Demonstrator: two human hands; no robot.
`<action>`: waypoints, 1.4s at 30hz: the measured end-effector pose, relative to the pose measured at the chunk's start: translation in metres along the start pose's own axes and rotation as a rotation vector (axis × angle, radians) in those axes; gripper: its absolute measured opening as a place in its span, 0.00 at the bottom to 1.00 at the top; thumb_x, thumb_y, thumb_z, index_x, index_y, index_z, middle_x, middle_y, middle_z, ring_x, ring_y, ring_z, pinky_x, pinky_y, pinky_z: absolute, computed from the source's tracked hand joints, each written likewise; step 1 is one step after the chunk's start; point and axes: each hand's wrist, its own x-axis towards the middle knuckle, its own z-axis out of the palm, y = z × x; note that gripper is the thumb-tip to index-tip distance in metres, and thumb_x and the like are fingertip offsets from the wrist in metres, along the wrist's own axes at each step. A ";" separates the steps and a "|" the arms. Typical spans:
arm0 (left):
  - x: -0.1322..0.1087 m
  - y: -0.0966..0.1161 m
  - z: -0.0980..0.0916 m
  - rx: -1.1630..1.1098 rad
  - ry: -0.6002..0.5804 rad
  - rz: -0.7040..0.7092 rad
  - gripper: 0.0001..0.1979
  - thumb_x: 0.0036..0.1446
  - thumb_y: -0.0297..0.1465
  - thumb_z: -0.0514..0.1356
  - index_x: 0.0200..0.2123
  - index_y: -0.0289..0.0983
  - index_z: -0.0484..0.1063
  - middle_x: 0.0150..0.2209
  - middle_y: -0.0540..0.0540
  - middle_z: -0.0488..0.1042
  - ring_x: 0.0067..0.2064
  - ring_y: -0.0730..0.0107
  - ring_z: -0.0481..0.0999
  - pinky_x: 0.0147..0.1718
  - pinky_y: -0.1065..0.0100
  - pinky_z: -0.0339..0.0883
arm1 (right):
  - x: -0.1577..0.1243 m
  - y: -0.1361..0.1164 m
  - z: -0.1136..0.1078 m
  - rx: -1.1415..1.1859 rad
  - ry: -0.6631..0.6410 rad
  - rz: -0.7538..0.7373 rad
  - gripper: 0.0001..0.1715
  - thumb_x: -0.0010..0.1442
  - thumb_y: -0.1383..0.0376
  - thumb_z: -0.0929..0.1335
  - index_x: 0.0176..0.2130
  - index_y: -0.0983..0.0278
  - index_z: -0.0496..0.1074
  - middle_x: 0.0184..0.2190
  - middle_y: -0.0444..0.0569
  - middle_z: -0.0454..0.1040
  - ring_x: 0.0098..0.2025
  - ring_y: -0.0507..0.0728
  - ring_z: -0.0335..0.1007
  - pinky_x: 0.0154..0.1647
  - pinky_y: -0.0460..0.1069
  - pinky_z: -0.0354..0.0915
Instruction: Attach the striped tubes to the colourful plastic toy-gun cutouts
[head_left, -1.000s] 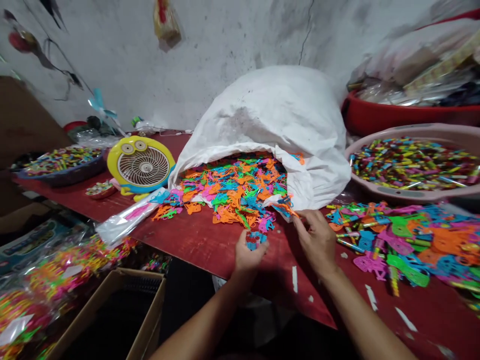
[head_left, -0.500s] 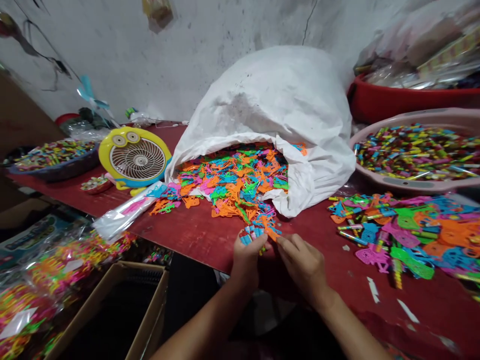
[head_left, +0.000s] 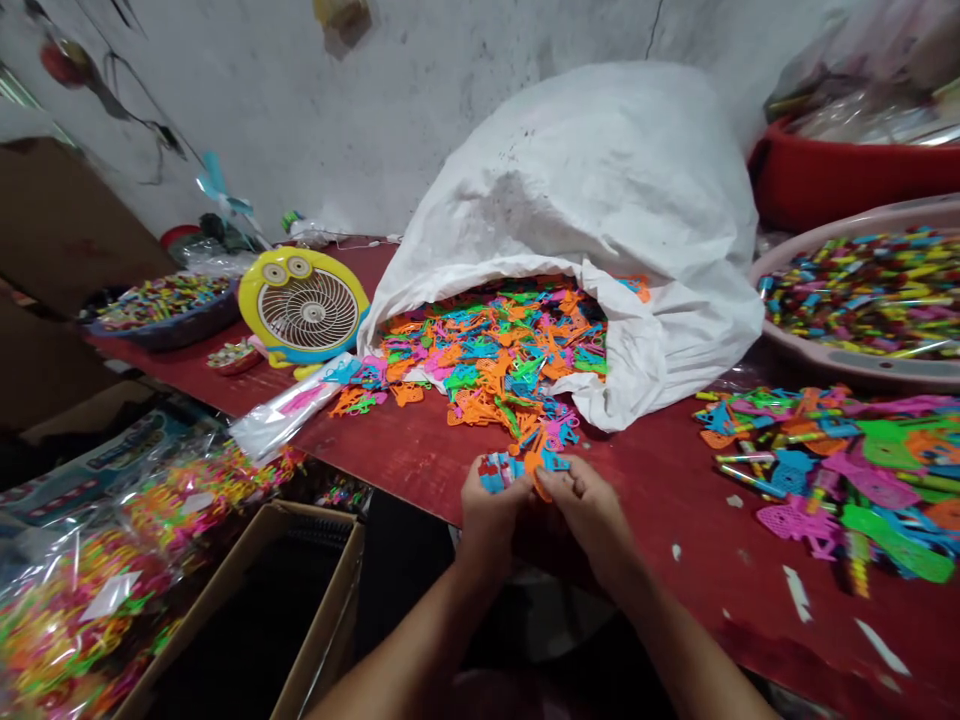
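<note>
My left hand [head_left: 489, 510] is closed around a small bunch of blue plastic toy pieces [head_left: 496, 470] at the near edge of the red table [head_left: 420, 465]. My right hand [head_left: 589, 510] is right beside it, fingers pinched on an orange plastic piece [head_left: 535, 470] that touches the bunch. Just beyond both hands a heap of orange, blue, pink and green plastic toy pieces [head_left: 495, 360] spills out of a big white sack [head_left: 600, 200] lying on its side.
A yellow desk fan [head_left: 304, 305] stands at the left, with a clear packet [head_left: 289, 415] before it. Another heap of coloured pieces [head_left: 840, 470] lies at the right, below a pink basin [head_left: 840, 355] of coloured sticks. An open cardboard box [head_left: 247, 610] sits below the table's edge.
My right hand came back from the sack's mouth with an orange piece and joined my left hand. The view has shifted a little to the left.
</note>
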 end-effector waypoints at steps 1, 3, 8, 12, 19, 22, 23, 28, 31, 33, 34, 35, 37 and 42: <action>-0.002 -0.002 0.000 -0.005 -0.019 -0.019 0.18 0.40 0.30 0.70 0.34 0.36 0.67 0.25 0.52 0.73 0.24 0.74 0.70 0.27 0.72 0.64 | 0.000 0.000 -0.001 0.025 -0.031 0.021 0.21 0.57 0.49 0.68 0.40 0.63 0.70 0.21 0.39 0.67 0.19 0.50 0.58 0.18 0.45 0.54; -0.005 -0.007 0.000 0.008 -0.051 -0.035 0.18 0.41 0.31 0.71 0.33 0.36 0.66 0.25 0.53 0.72 0.25 0.76 0.69 0.27 0.73 0.64 | 0.000 -0.001 -0.010 0.040 -0.033 0.010 0.20 0.55 0.48 0.70 0.33 0.63 0.69 0.18 0.38 0.64 0.17 0.49 0.55 0.17 0.44 0.51; -0.004 -0.008 -0.003 0.079 -0.062 0.044 0.17 0.43 0.32 0.71 0.30 0.37 0.64 0.22 0.56 0.66 0.23 0.80 0.62 0.24 0.75 0.58 | 0.003 -0.003 -0.059 -0.123 0.120 -0.140 0.21 0.56 0.48 0.70 0.31 0.64 0.71 0.18 0.40 0.65 0.20 0.50 0.58 0.19 0.44 0.53; -0.010 -0.008 0.001 0.101 -0.124 0.071 0.16 0.46 0.35 0.70 0.31 0.37 0.66 0.24 0.54 0.68 0.24 0.77 0.65 0.24 0.74 0.60 | 0.005 -0.001 -0.091 -0.121 0.155 -0.160 0.21 0.54 0.49 0.72 0.31 0.64 0.71 0.19 0.42 0.68 0.21 0.50 0.62 0.22 0.44 0.60; -0.016 -0.019 0.033 0.134 -0.294 0.069 0.11 0.47 0.31 0.69 0.33 0.36 0.72 0.27 0.51 0.71 0.27 0.76 0.66 0.27 0.73 0.61 | -0.004 0.001 -0.092 0.259 0.251 0.069 0.28 0.41 0.53 0.80 0.36 0.66 0.73 0.27 0.48 0.77 0.24 0.54 0.73 0.25 0.48 0.70; -0.007 -0.028 0.049 0.047 -0.382 0.056 0.11 0.47 0.30 0.69 0.30 0.36 0.68 0.26 0.53 0.68 0.27 0.77 0.64 0.29 0.74 0.60 | -0.013 -0.003 -0.089 0.253 0.328 -0.004 0.22 0.48 0.52 0.77 0.33 0.65 0.72 0.21 0.43 0.73 0.17 0.48 0.63 0.17 0.43 0.60; -0.005 -0.031 0.053 0.022 -0.390 0.051 0.12 0.47 0.29 0.69 0.30 0.36 0.68 0.26 0.54 0.67 0.27 0.78 0.63 0.29 0.74 0.60 | -0.017 -0.004 -0.088 0.213 0.349 -0.036 0.21 0.51 0.51 0.76 0.32 0.65 0.71 0.19 0.42 0.71 0.15 0.47 0.59 0.15 0.42 0.56; -0.002 -0.037 0.062 0.045 -0.396 0.042 0.13 0.44 0.28 0.69 0.28 0.36 0.66 0.24 0.55 0.65 0.26 0.77 0.61 0.28 0.73 0.59 | -0.034 -0.011 -0.086 -0.008 0.388 -0.120 0.18 0.60 0.51 0.70 0.32 0.63 0.70 0.19 0.42 0.70 0.17 0.49 0.62 0.18 0.44 0.59; -0.004 -0.036 0.062 0.073 -0.428 0.050 0.11 0.45 0.27 0.68 0.29 0.36 0.68 0.24 0.54 0.66 0.26 0.77 0.62 0.28 0.73 0.59 | -0.038 -0.014 -0.083 -0.086 0.411 -0.135 0.18 0.61 0.50 0.69 0.31 0.62 0.69 0.19 0.42 0.70 0.18 0.50 0.63 0.18 0.44 0.60; -0.004 -0.035 0.062 0.083 -0.426 0.052 0.10 0.44 0.27 0.68 0.29 0.36 0.69 0.24 0.54 0.67 0.26 0.77 0.63 0.28 0.73 0.60 | -0.038 -0.015 -0.080 -0.103 0.423 -0.130 0.18 0.61 0.50 0.69 0.31 0.62 0.69 0.19 0.42 0.70 0.18 0.50 0.63 0.18 0.44 0.60; -0.004 -0.035 0.062 0.086 -0.417 0.057 0.10 0.44 0.27 0.68 0.29 0.36 0.69 0.25 0.54 0.67 0.26 0.76 0.63 0.29 0.73 0.60 | -0.038 -0.014 -0.079 -0.104 0.430 -0.126 0.18 0.61 0.50 0.69 0.31 0.61 0.69 0.19 0.42 0.70 0.17 0.50 0.63 0.17 0.44 0.59; -0.003 -0.036 0.062 0.088 -0.404 0.064 0.10 0.44 0.27 0.68 0.29 0.36 0.70 0.25 0.53 0.67 0.27 0.76 0.63 0.29 0.73 0.61 | -0.038 -0.014 -0.077 -0.108 0.437 -0.124 0.18 0.61 0.50 0.69 0.31 0.61 0.69 0.19 0.42 0.70 0.17 0.49 0.62 0.17 0.44 0.59; -0.002 -0.039 0.062 0.087 -0.383 0.073 0.11 0.44 0.27 0.68 0.30 0.37 0.70 0.25 0.53 0.68 0.27 0.76 0.64 0.30 0.73 0.61 | -0.038 -0.012 -0.074 -0.124 0.446 -0.127 0.18 0.61 0.50 0.69 0.30 0.61 0.68 0.19 0.42 0.69 0.16 0.49 0.62 0.16 0.43 0.58; -0.001 -0.047 0.063 0.094 -0.392 0.059 0.11 0.45 0.28 0.68 0.32 0.37 0.71 0.27 0.51 0.70 0.28 0.73 0.66 0.30 0.71 0.62 | -0.038 -0.003 -0.072 -0.112 0.437 -0.132 0.17 0.61 0.50 0.69 0.33 0.61 0.70 0.20 0.42 0.71 0.17 0.50 0.63 0.16 0.44 0.59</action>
